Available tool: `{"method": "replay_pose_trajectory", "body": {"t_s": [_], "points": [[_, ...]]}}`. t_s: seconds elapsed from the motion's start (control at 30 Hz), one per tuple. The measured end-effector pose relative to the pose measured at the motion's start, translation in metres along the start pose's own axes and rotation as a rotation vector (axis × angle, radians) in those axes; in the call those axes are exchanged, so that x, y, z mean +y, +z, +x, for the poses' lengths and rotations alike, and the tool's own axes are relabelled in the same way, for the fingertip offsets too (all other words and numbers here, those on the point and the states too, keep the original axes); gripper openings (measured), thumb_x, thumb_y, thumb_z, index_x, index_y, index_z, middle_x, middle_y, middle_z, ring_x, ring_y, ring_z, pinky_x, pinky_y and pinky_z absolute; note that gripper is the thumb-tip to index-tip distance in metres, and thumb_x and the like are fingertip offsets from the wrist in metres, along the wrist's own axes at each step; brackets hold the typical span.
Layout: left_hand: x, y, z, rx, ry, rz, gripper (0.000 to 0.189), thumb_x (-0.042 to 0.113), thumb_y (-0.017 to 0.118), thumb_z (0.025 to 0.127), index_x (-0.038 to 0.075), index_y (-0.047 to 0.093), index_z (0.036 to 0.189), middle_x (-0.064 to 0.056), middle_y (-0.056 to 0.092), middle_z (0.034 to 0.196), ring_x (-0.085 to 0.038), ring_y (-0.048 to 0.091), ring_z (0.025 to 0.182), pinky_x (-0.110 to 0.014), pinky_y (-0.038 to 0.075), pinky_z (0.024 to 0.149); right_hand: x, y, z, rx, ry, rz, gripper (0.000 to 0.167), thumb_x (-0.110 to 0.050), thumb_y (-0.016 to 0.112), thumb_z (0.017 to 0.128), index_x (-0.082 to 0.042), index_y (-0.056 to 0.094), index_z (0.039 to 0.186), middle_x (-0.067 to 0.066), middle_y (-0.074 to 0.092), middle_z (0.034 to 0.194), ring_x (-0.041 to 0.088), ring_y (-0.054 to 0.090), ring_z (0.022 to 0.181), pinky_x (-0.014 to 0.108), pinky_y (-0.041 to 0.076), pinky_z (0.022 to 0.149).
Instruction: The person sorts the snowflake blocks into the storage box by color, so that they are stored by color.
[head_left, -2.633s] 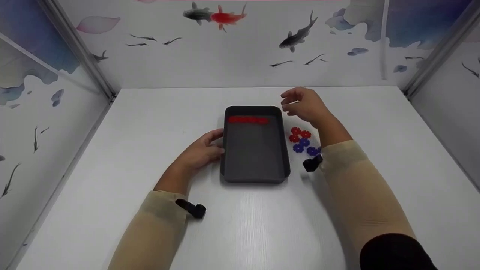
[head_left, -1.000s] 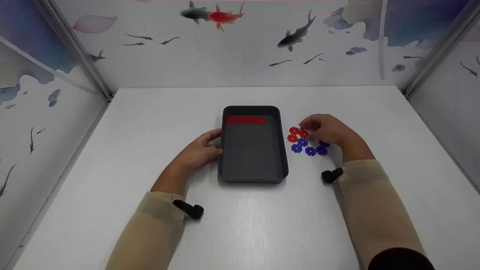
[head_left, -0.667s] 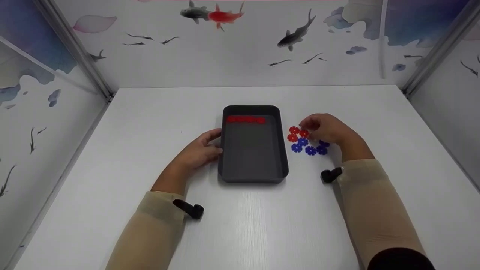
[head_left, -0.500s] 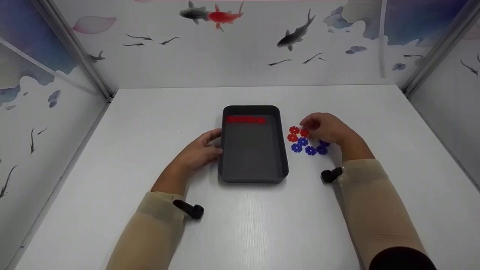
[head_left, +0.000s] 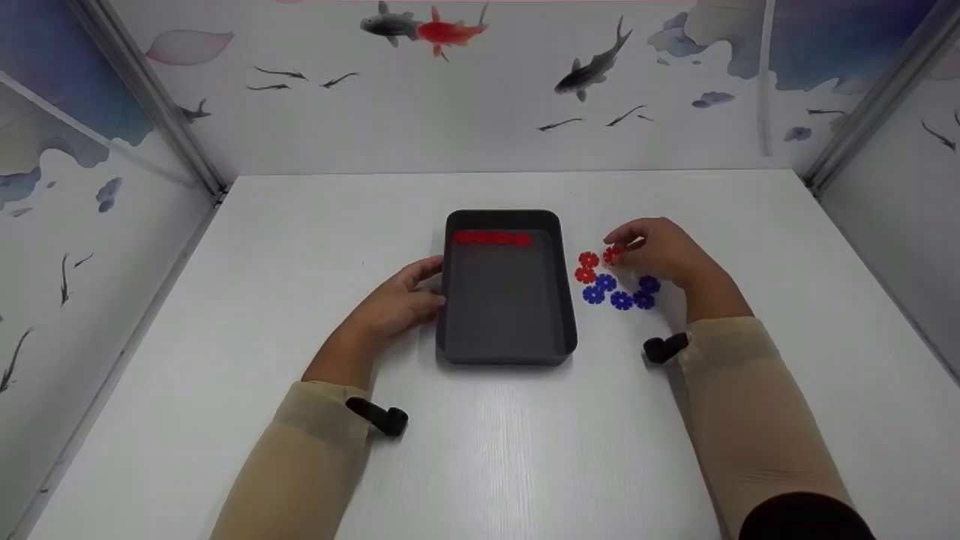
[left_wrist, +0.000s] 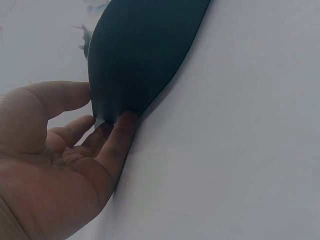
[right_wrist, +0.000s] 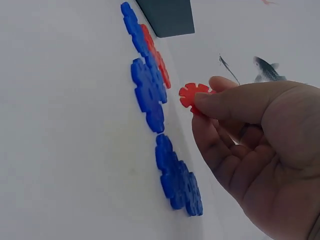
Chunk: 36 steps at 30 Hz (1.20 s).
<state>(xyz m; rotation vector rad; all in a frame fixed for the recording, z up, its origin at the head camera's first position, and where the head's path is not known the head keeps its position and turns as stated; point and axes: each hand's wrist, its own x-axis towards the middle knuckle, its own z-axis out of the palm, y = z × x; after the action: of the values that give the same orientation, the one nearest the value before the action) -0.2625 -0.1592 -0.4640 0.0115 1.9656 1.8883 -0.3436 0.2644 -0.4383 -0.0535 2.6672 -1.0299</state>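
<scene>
A dark grey rectangular tray (head_left: 507,300) sits mid-table, with a row of red snowflake discs (head_left: 492,238) along its far end. My left hand (head_left: 397,304) touches the tray's left wall with fingertips and thumb, the fingers fairly straight; the left wrist view shows the tray wall (left_wrist: 140,55) close up. To the right of the tray, my right hand (head_left: 664,251) pinches a red snowflake disc (right_wrist: 189,95) between thumb and fingers. Below it on the table lie two red discs (head_left: 586,275) and several blue discs (head_left: 622,301).
White panels with painted fish (head_left: 592,67) enclose the white table (head_left: 300,225) at the back and sides. A small black device (head_left: 382,417) is strapped at the left wrist, and another black device (head_left: 664,349) at the right.
My right hand came down from beyond the tray's far right corner to the loose discs, then pinched one red disc and raised it slightly. My left hand stays at the tray.
</scene>
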Motion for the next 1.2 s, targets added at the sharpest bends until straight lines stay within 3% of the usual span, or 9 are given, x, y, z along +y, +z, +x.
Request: {"method": "replay_pose_trajectory", "body": {"t_s": [0.2, 0.47, 0.77, 0.93, 1.07, 1.2], "points": [[0.000, 0.000, 0.001, -0.003, 0.010, 0.014, 0.073, 0.001, 0.065, 0.099, 0.021, 0.041, 0.165, 0.005, 0.039, 0.171, -0.020, 0.056, 0.146, -0.040, 0.051, 0.114, -0.018, -0.003, -0.008, -0.016, 0.002, 0.069, 0.034, -0.021, 0.075, 0.100, -0.024, 0.073, 0.134, 0.007, 0.063, 0.139, 0.031, 0.060, 0.132, 0.057, 0.050, 0.115], [0.002, 0.001, -0.001, 0.005, 0.010, 0.019, 0.073, 0.002, 0.066, 0.099, 0.022, 0.042, 0.165, 0.005, 0.039, 0.172, -0.019, 0.056, 0.145, -0.040, 0.049, 0.118, -0.050, -0.001, -0.021, -0.009, -0.104, 0.125, 0.030, -0.025, 0.071, 0.104, -0.026, 0.073, 0.134, 0.005, 0.066, 0.134, 0.026, 0.070, 0.124, 0.058, 0.050, 0.116], [-0.001, 0.000, 0.002, -0.006, 0.015, -0.010, 0.073, 0.000, 0.065, 0.099, 0.019, 0.041, 0.165, 0.002, 0.038, 0.172, -0.021, 0.056, 0.145, -0.041, 0.049, 0.118, -0.101, 0.023, -0.033, -0.007, -0.248, 0.220, 0.022, -0.022, 0.070, 0.105, -0.025, 0.077, 0.125, 0.007, 0.068, 0.126, 0.025, 0.075, 0.110, 0.042, 0.061, 0.101], [-0.001, 0.000, 0.001, 0.002, 0.012, -0.026, 0.074, -0.001, 0.064, 0.098, 0.019, 0.040, 0.165, 0.002, 0.038, 0.172, -0.022, 0.058, 0.143, -0.041, 0.051, 0.115, -0.129, 0.034, -0.026, -0.054, -0.299, 0.257, 0.020, -0.022, 0.071, 0.104, -0.024, 0.078, 0.122, 0.005, 0.069, 0.124, 0.027, 0.072, 0.112, 0.038, 0.062, 0.097], [0.001, -0.001, 0.001, 0.005, 0.016, -0.003, 0.073, 0.001, 0.065, 0.098, 0.021, 0.041, 0.165, 0.003, 0.039, 0.171, -0.021, 0.059, 0.142, -0.041, 0.050, 0.116, -0.146, 0.046, -0.011, -0.103, -0.286, 0.302, 0.019, -0.024, 0.071, 0.103, -0.025, 0.077, 0.121, 0.004, 0.070, 0.124, 0.033, 0.068, 0.117, 0.040, 0.061, 0.097], [0.001, 0.000, 0.002, -0.001, 0.012, 0.015, 0.073, 0.003, 0.065, 0.099, 0.021, 0.040, 0.166, 0.004, 0.039, 0.171, -0.020, 0.057, 0.144, -0.043, 0.049, 0.118, -0.153, 0.062, 0.007, -0.130, -0.269, 0.341, 0.021, -0.022, 0.072, 0.102, -0.022, 0.077, 0.122, 0.004, 0.070, 0.122, 0.028, 0.068, 0.113, 0.042, 0.059, 0.099]]}}
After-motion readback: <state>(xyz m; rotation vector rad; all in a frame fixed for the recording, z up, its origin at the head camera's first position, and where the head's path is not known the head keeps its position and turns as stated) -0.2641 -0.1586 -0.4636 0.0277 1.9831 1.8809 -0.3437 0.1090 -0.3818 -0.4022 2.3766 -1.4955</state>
